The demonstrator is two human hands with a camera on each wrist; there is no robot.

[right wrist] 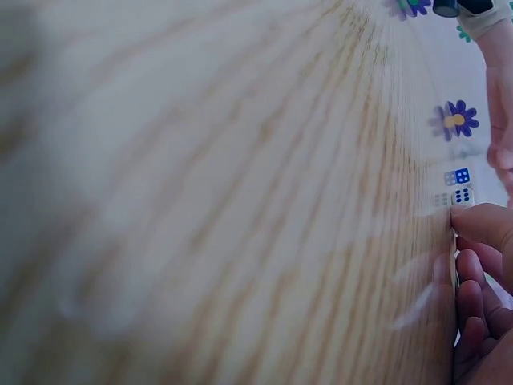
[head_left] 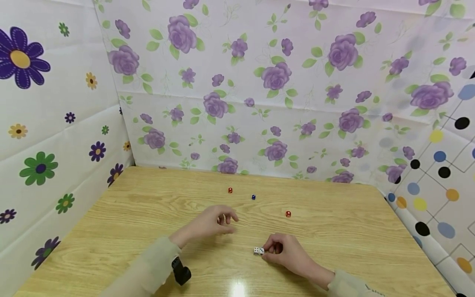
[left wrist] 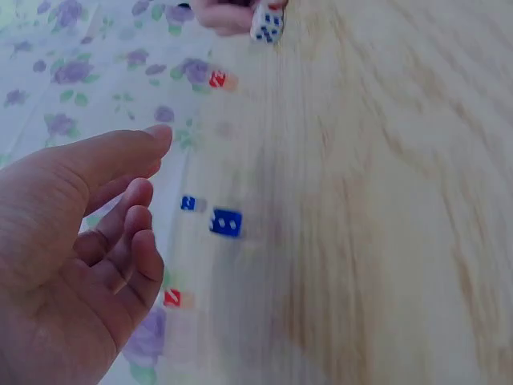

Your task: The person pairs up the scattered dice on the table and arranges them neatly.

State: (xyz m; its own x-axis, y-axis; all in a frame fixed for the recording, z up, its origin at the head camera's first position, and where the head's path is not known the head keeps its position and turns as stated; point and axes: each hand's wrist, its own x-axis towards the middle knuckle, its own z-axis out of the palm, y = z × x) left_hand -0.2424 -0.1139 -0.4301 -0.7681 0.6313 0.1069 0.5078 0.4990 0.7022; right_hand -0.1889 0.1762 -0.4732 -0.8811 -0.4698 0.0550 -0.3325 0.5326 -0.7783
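Two white dice (head_left: pixel 256 250) sit side by side on the table, touching. My right hand (head_left: pixel 289 252) pinches the right-hand one between thumb and index finger, its other fingers curled under. My left hand (head_left: pixel 213 222) hovers over the table to the left, fingers loosely bent and parted from the thumb, holding nothing. Close by its fingertips in the left wrist view lies a blue die (left wrist: pixel 227 223), mostly hidden behind that hand in the head view. In the right wrist view, a white die (right wrist: pixel 462 196) shows just past the right fingertips, with a blue die (right wrist: pixel 462 176) beyond it.
Farther back on the wooden table (head_left: pixel 167 189) lie a red die (head_left: pixel 230 190), a small blue die (head_left: pixel 253 197) and another red die (head_left: pixel 288 214). Flowered cloth (head_left: pixel 274 103) walls off the back. A black wrist device (head_left: pixel 181 271) is strapped at my left sleeve.
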